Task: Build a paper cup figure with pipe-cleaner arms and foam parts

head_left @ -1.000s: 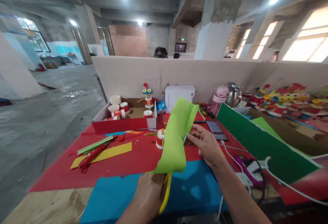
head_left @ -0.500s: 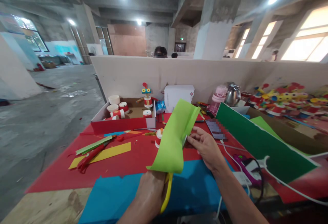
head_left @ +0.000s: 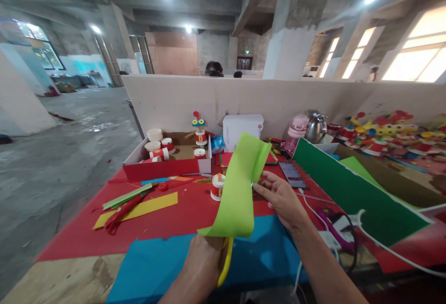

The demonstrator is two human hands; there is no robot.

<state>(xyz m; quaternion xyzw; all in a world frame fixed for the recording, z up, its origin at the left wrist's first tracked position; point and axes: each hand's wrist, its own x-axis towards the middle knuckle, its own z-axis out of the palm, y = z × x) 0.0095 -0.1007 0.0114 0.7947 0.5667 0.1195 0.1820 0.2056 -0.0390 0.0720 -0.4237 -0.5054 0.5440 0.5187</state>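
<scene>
A sheet of light green paper (head_left: pixel 239 188), curled and folded along its right side, hangs over the table and covers most of my left hand's fingers. My left hand (head_left: pixel 207 250) is closed beneath the sheet's lower edge around the yellow handle of scissors (head_left: pixel 227 262). A small silvery tip shows at the paper's right edge, and most of the blades are hidden. With thumb and fingers pinched, my right hand (head_left: pixel 275 195) grips the right edge of the green paper. Behind the sheet stands a red and white paper cup (head_left: pixel 218 188) with an orange piece on top.
Blue paper (head_left: pixel 160 267) lies at the front of the red table cover (head_left: pixel 191 216). At left are red-handled scissors (head_left: pixel 121 213) and a yellow strip (head_left: pixel 158 205). A box (head_left: pixel 167 169) holds paper cups. On the right stand a green-sided box (head_left: pixel 355 192), a phone (head_left: pixel 291 174) and white cables.
The green paper has shifted slightly and its lower part bulges a little further right. More of the cup behind it shows. Both hands keep nearly the same place and grip.
</scene>
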